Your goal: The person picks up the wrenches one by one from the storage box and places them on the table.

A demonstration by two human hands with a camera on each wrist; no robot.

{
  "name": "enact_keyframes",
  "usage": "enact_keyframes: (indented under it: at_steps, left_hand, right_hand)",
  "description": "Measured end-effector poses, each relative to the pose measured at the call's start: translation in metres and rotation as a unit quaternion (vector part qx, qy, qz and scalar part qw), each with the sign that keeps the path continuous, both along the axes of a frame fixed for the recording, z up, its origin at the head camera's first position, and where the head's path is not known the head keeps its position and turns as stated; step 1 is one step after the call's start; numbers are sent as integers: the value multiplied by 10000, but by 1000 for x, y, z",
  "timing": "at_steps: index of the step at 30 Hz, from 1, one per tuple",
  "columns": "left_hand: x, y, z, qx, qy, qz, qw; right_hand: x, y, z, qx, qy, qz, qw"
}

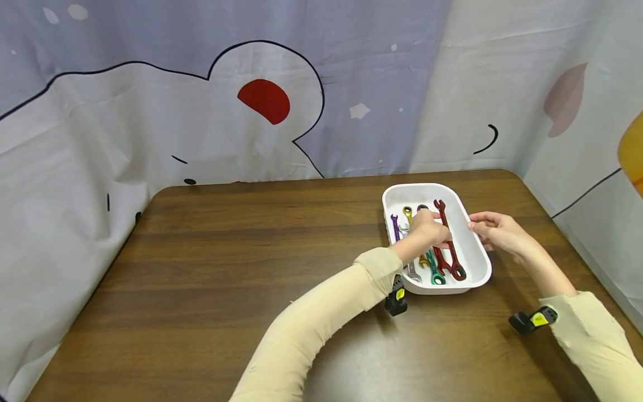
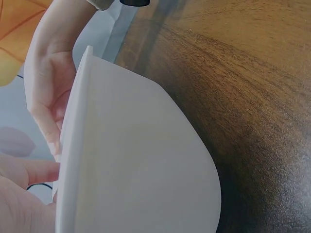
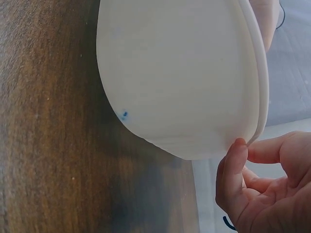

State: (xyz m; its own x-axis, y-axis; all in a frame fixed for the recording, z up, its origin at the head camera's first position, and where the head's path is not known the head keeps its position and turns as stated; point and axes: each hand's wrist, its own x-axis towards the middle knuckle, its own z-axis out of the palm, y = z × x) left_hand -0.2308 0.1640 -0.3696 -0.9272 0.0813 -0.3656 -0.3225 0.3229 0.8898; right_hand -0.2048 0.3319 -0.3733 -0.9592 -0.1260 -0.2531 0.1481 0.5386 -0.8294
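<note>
White tray [image 1: 472, 255] of wrenches [image 1: 453, 255] on the worktop [image 1: 216, 279]
Right grip [image 1: 498, 232] pinches the rim [image 3: 263, 82]; left grip [image 1: 427, 230] is over the wrenches, can't tell if it's holding one. Tugging that rim could skid everything and jumble the wrenches.

The tray [image 1: 447, 290] stands on the right part of the table [image 1: 226, 279], near its far edge, with the curtain [image 1: 150, 128] behind. Inside lie wrenches [image 1: 451, 251] (roughly lengthwise), the left hand [image 1: 429, 229] among them and the right hand [image 1: 497, 230] at the tray's right rim.
</note>
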Motion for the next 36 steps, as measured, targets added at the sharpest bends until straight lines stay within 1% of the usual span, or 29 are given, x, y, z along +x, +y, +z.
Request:
enact_keyframes:
  at_steps: [7,12,15,22,29,36]
  left_hand:
    - [4,-7,5,365,19,109,9993]
    - [9,-10,9,464,124,100,9988]
    - [12,-12,11,597,150,109,9980]
    - [17,-18,15,948,91,79,9954]
    - [21,-26,17,1364,51,113,9906]
    - [25,-34,21,1738,172,79,9846]
  right_hand:
    - [1,-1,2,-7,15,14,10000]
    - [1,-1,2,-21,-12,-7,10000]
    - [1,-1,2,-5,-19,-4,10000]
    - [1,-1,2,58,-1,-5,10000]
    - [1,-1,0,145,14,-34,9999]
    - [1,-1,-1,142,16,-35,9999]
